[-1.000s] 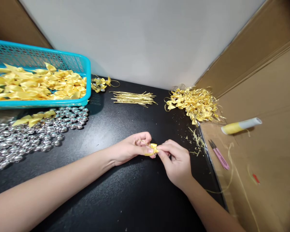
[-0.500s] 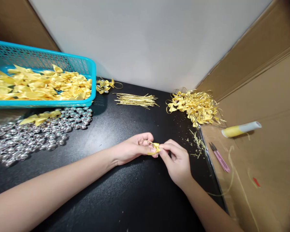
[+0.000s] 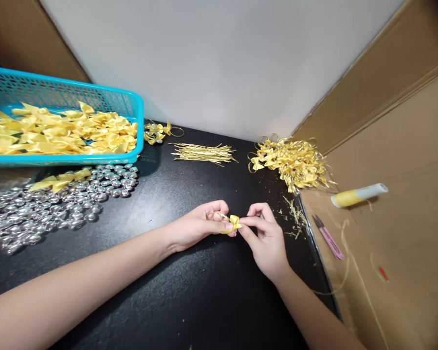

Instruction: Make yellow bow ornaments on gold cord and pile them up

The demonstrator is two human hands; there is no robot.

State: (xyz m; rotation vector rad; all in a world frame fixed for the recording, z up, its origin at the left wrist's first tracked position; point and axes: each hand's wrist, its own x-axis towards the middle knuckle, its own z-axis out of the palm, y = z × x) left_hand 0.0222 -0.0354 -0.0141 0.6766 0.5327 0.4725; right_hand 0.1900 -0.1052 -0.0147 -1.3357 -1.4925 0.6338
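Between my hands, above the black table, is a small yellow ribbon bow (image 3: 235,221). My left hand (image 3: 208,219) pinches its left side between thumb and fingers, and a thin gold cord loop (image 3: 219,214) curves up beside those fingers. With thumb and index finger together, my right hand (image 3: 265,236) grips the bow's right edge; its other fingers are curled. Whether a bead sits within the bow is hidden by the fingers.
A turquoise basket (image 3: 140,124) of yellow bows stands left, behind silver beads (image 3: 62,209). Gold cords (image 3: 204,153) lie at the back centre. Finished-looking bows (image 3: 295,163) are heaped at the right, near cord scraps (image 3: 295,216), pink thread snips (image 3: 330,240) and a tube (image 3: 359,194).
The bow has turned a little and shows more of its loops. My right hand's curled fingers have lifted and opened slightly, while its pinch stays. The view has shifted a little.
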